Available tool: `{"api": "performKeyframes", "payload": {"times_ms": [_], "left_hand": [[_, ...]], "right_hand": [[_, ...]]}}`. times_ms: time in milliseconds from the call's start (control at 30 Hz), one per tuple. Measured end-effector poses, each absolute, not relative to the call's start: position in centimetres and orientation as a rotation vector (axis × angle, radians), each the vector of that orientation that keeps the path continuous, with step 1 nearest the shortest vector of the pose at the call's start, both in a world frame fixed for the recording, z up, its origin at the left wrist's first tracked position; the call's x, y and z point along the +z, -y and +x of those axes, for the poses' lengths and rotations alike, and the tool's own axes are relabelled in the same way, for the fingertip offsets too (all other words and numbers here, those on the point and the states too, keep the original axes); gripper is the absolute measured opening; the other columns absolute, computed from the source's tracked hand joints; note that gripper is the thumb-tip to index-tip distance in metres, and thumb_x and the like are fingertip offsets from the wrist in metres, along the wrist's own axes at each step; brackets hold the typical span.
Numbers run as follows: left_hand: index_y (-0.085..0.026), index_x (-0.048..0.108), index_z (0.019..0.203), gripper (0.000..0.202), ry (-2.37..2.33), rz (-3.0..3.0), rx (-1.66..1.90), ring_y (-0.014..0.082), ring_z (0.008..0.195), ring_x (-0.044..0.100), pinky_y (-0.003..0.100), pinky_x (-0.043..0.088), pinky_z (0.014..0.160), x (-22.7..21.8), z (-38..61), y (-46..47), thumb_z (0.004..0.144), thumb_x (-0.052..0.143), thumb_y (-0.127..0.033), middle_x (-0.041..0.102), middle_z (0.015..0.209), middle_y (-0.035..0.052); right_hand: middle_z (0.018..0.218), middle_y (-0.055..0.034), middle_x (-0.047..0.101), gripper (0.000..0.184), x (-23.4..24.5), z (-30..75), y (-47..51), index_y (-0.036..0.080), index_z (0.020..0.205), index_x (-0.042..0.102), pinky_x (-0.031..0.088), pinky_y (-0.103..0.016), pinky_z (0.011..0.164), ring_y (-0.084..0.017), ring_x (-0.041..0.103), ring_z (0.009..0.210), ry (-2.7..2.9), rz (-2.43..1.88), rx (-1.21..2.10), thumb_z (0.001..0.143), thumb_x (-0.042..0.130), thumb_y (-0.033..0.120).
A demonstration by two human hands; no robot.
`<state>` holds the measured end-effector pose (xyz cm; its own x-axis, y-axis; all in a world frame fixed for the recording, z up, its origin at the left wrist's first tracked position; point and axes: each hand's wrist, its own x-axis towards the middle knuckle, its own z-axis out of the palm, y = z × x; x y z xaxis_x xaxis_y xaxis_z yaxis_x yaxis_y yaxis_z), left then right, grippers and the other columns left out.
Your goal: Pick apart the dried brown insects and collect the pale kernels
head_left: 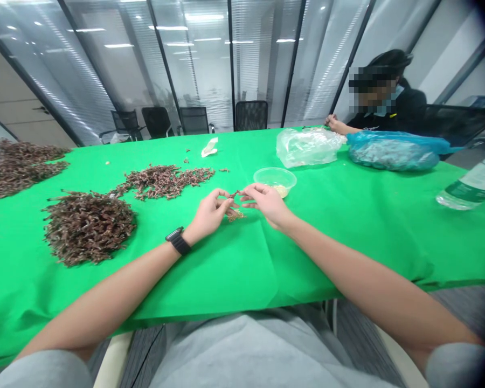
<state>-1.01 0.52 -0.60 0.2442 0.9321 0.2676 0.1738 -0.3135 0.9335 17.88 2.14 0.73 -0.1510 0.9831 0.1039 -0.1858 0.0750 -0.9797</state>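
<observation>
Both hands meet over the middle of the green table (347,231). The left hand (210,213) and right hand (267,203) each pinch one end of a small brown pod (234,194) between their fingertips, just above a few husk bits (236,216). A clear bowl (285,175) stands just beyond the right hand. A heap of pods (89,226) lies near left.

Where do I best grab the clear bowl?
Pinch the bowl by its right rim, from above-right: it stands upright and open, with bare cloth on that side, while the right hand and left hand, pinching a stalk, crowd its near-left edge.
</observation>
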Motion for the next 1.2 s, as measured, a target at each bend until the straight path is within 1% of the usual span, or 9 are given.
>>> {"api": "performKeyframes", "payload": {"times_ms": [100,233,300,433,567,733,900,1100,1200], "left_hand": [[-0.018,0.052,0.111,0.038,-1.058,1.765,1.098,0.019,0.069,0.076,0.03,0.058,0.064,-1.0,-0.8,-0.4,0.095,0.06,-0.051,0.079,0.089,0.01],[-0.018,0.054,0.107,0.035,-1.059,1.759,1.044,0.0191,0.07,0.075,0.03,0.059,0.065,-1.5,-0.5,-0.5,0.095,0.06,-0.05,0.077,0.083,0.0084],[-0.019,0.052,0.104,0.034,-1.035,1.729,1.048,0.0186,0.071,0.075,0.029,0.058,0.065,-1.6,-0.5,-0.6,0.094,0.061,-0.05,0.077,0.083,0.0077],[-0.02,0.048,0.102,0.033,-0.991,1.724,1.045,0.0183,0.072,0.076,0.029,0.058,0.066,-1.7,-0.6,-0.6,0.095,0.06,-0.049,0.076,0.089,0.0081],[-0.019,0.051,0.106,0.033,-0.992,1.799,1.017,0.0194,0.074,0.076,0.03,0.058,0.068,-1.6,-0.5,-0.3,0.095,0.06,-0.049,0.075,0.086,0.0066],[-0.02,0.054,0.107,0.03,-1.01,1.852,1.026,0.0194,0.077,0.074,0.031,0.057,0.071,-1.6,-0.5,0.0,0.095,0.059,-0.047,0.075,0.084,0.0052],[-0.02,0.056,0.109,0.029,-1.018,1.884,1.027,0.0196,0.078,0.072,0.03,0.056,0.073,-1.5,-0.6,0.0,0.095,0.058,-0.045,0.074,0.083,0.0044],[-0.018,0.062,0.113,0.032,-1.016,1.919,1.018,0.0198,0.081,0.072,0.031,0.056,0.077,-1.0,-0.4,0.5,0.096,0.058,-0.045,0.075,0.09,0.0057],[-0.018,0.064,0.114,0.035,-1.003,1.886,1.013,0.0203,0.082,0.071,0.031,0.056,0.078,-0.8,-0.4,0.6,0.097,0.056,-0.047,0.075,0.094,0.0066]], "right_hand": [[0.094,-0.0054,0.075,0.021,0.8,17.7,-2.0,0.019,0.078,0.069,0.059,-0.026,0.07,-0.015,0.068,0.084,1.251,-0.909,1.321,0.076,0.076,0.039],[0.087,-0.0041,0.073,0.02,0.7,17.5,-2.0,0.019,0.078,0.068,0.058,-0.027,0.069,-0.016,0.066,0.08,1.323,-0.889,1.278,0.078,0.071,0.038],[0.081,-0.0028,0.071,0.017,0.6,17.5,-1.9,0.019,0.077,0.067,0.056,-0.028,0.066,-0.016,0.065,0.076,1.43,-0.906,1.168,0.08,0.067,0.036],[0.07,-0.0009,0.068,0.016,0.7,17.7,-1.5,0.019,0.076,0.069,0.048,-0.027,0.065,-0.014,0.06,0.068,1.721,-0.948,0.8,0.084,0.061,0.029],[0.07,-0.001,0.07,0.019,0.7,17.7,-0.9,0.018,0.079,0.071,0.043,-0.026,0.062,-0.014,0.058,0.064,1.848,-0.97,0.712,0.088,0.057,0.027],[0.071,-0.001,0.071,0.019,0.6,17.7,-0.8,0.018,0.079,0.07,0.042,-0.026,0.063,-0.013,0.058,0.063,1.905,-0.95,0.658,0.09,0.057,0.026],[0.069,-0.0004,0.07,0.02,0.5,17.8,-0.9,0.018,0.076,0.069,0.039,-0.027,0.063,-0.013,0.055,0.062,1.96,-0.951,0.54,0.09,0.057,0.026],[0.071,-0.0007,0.068,0.019,0.1,17.7,-1.1,0.018,0.077,0.068,0.036,-0.027,0.063,-0.013,0.053,0.064,1.988,-0.958,0.465,0.09,0.058,0.026],[0.07,-0.0005,0.067,0.019,0.1,17.7,-1.1,0.018,0.077,0.067,0.036,-0.027,0.063,-0.013,0.053,0.064,1.992,-0.961,0.467,0.091,0.057,0.026]]}}
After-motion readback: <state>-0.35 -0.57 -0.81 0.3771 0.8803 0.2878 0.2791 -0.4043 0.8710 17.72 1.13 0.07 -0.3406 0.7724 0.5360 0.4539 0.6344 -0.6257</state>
